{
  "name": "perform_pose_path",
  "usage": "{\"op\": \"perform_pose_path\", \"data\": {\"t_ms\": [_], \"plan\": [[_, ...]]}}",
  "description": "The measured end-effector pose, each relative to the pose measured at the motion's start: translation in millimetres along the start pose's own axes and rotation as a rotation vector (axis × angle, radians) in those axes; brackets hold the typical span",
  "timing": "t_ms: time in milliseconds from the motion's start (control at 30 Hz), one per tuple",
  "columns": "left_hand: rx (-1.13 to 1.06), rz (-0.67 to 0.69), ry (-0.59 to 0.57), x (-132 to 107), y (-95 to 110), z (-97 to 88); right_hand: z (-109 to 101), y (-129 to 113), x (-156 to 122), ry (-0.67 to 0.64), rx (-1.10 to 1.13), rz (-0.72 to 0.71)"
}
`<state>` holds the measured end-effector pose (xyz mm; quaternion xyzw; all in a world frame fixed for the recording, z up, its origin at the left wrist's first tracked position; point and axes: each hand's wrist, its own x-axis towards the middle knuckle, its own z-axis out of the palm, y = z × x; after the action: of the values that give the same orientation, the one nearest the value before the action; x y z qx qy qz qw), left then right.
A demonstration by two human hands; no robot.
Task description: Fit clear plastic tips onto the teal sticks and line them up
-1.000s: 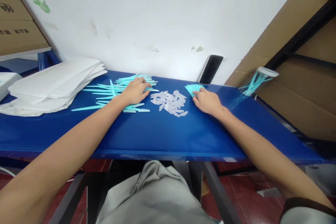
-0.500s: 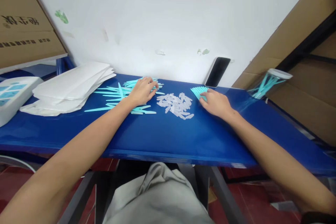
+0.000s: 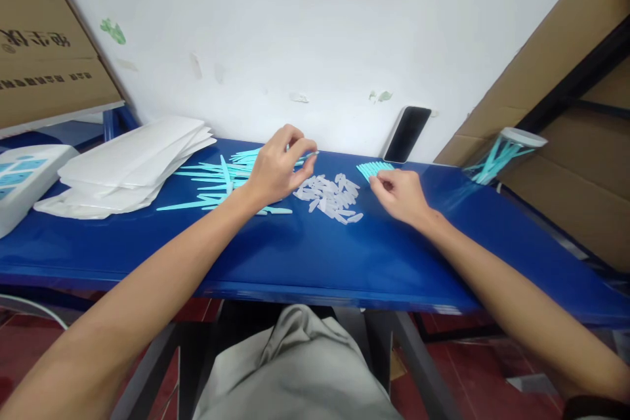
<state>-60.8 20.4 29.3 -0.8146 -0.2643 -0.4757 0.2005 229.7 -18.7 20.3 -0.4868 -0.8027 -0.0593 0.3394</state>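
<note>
Desk (image 3: pixel 315 256), glossy blue, bears loose slim turquoise plastic sticks (image 3: pixel 226 174), a heap of small translucent-white pieces (image 3: pixel 329 198) and a neat turquoise row (image 3: pixel 370 169) at the right hand (image 3: pixel 401 193), its grip unclear, while the left hand (image 3: pixel 275 164) pinches one thin pale piece (image 3: pixel 309 156).

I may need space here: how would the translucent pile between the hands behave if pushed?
The translucent pile would probably scatter, since its pieces lie loose and overlapping. They look small and thin, so likely light. On the glossy blue table they may slide easily.

Bright, even light on the white wall (image 3: pixel 275 26), soft glare on the blue table (image 3: pixel 315 262), wide-angle stretch at the edges.
</note>
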Motion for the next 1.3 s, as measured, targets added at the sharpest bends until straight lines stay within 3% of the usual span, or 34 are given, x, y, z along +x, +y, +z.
{"op": "perform_pose_path", "data": {"t_ms": [233, 400, 533, 767, 1000, 1167, 1300], "plan": [[-0.069, 0.253, 0.110, 0.6, 38.5, 7.7, 7.7, -14.8, -7.0, 0.156, 0.125, -0.327], [-0.073, 0.273, 0.083, -4.9, 50.5, 12.3, 12.0, -19.7, -10.3, 0.281, 0.052, -0.460], [-0.130, 0.212, 0.034, -6.5, 50.1, 12.1, 10.8, -18.8, -8.7, 0.384, -0.047, -0.478], [-0.184, -0.051, -0.089, -12.0, 38.3, 17.5, 8.7, -14.7, -7.3, 0.213, 0.061, -0.393], [-0.300, -0.066, -0.062, -14.5, 37.4, 18.6, 16.7, -13.0, -7.7, 0.014, 0.055, -0.323], [-0.209, -0.031, -0.097, -9.6, 35.5, 14.9, 12.3, -6.4, -7.5, -0.001, 0.105, -0.269], [-0.180, -0.022, -0.148, -6.9, 20.3, 17.5, 10.7, -3.7, -5.0, -0.005, 0.107, -0.255]]}}
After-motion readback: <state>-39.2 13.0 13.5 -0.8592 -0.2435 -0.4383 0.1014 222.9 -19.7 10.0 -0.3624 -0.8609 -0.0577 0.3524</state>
